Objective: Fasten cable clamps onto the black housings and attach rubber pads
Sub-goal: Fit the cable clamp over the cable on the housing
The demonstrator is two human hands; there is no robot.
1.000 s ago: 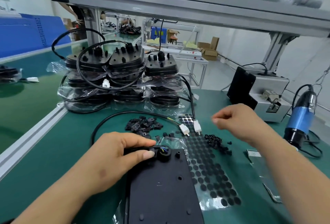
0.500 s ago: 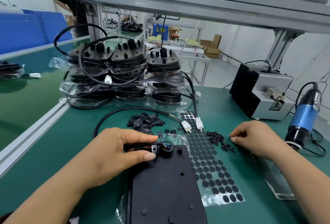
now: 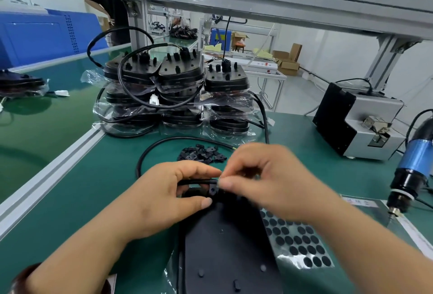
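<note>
Black housing (image 3: 225,247) lies flat at bottom centre on the green mat (image 3: 70,211), partly over clear plastic. Rubber pad sheet (image 3: 300,242) sits just right of it, touching its edge. A blue electric screwdriver (image 3: 412,172) is at the right edge. Loose clamp pile (image 3: 201,154) is beyond the hands. Bagged housing stacks (image 3: 175,92) sit further back at centre, with a grey screw feeder (image 3: 356,125) at right. An aluminium frame (image 3: 257,0) runs across the top, with cardboard boxes (image 3: 285,59) on the floor behind.

Grip: left hand (image 3: 164,197) is curled round the cable (image 3: 196,181), thumb under, just above the housing's far end. Right hand (image 3: 269,181) is blurred, its thumb and forefinger pressed together, pinching the cable clamp (image 3: 212,189) on the cable.
</note>
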